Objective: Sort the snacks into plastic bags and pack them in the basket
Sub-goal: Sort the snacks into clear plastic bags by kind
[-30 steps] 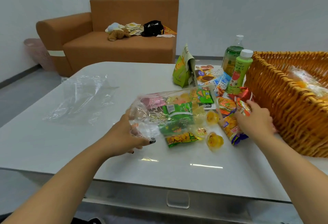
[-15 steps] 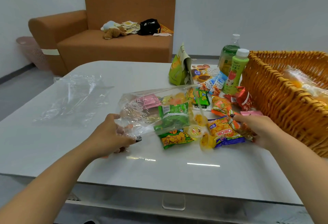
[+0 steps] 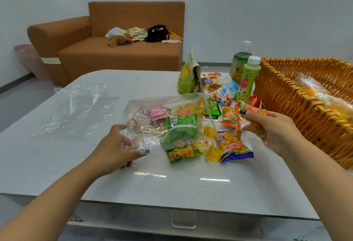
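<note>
My left hand (image 3: pixel 116 148) grips the left end of a clear plastic bag (image 3: pixel 152 124) that lies on the white table (image 3: pixel 172 187) with a pink packet and green packets inside. My right hand (image 3: pixel 275 128) holds a few small snack packets (image 3: pixel 250 118), orange and red, just left of the wicker basket (image 3: pixel 298 118). Between my hands lie loose snacks: a green cracker packet (image 3: pixel 181 152), yellow jelly cups (image 3: pixel 210 152) and an orange-and-purple packet (image 3: pixel 235 148). A filled bag (image 3: pixel 324 97) lies in the basket.
A second, empty clear bag (image 3: pixel 76 110) lies at the table's left. Behind the snacks stand a green pouch (image 3: pixel 188 76), a biscuit box (image 3: pixel 215 83) and two green bottles (image 3: pixel 246 74). An orange sofa (image 3: pixel 114 49) and a pink bin (image 3: pixel 30 61) are beyond the table.
My right hand has picked small packets out of the pile by the basket and lifted them, moving toward the bag's mouth. My left hand keeps its grip on the bag.
</note>
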A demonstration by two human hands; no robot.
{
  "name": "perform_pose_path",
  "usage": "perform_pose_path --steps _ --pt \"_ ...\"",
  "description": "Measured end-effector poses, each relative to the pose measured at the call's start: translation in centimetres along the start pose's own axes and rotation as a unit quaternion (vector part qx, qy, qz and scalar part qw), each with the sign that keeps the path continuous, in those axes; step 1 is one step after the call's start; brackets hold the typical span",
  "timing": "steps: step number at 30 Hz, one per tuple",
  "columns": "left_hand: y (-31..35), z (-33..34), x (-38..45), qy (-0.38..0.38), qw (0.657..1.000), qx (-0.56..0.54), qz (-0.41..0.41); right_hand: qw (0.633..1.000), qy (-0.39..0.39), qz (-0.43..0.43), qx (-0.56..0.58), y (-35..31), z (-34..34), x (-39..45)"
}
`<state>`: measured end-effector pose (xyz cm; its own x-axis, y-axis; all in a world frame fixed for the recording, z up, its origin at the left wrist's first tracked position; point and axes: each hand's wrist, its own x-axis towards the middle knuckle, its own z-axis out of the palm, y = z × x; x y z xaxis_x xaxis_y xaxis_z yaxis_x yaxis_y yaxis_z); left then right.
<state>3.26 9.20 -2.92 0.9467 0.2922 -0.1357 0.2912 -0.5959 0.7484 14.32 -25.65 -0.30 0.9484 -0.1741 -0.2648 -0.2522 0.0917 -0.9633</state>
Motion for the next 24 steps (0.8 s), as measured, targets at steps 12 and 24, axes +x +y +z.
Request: perform_pose_path --steps 12,24 --pt "0.1 0.7 0.1 0.031 0.998 -0.028 0.037 0.993 -0.114 0.032 -0.007 0.9 4.1 -3.7" --pt "0.6 1.7 -1.0 0.000 0.995 0.025 0.092 0.941 -0.327 0.058 0.066 0.7 5.3 -5.8"
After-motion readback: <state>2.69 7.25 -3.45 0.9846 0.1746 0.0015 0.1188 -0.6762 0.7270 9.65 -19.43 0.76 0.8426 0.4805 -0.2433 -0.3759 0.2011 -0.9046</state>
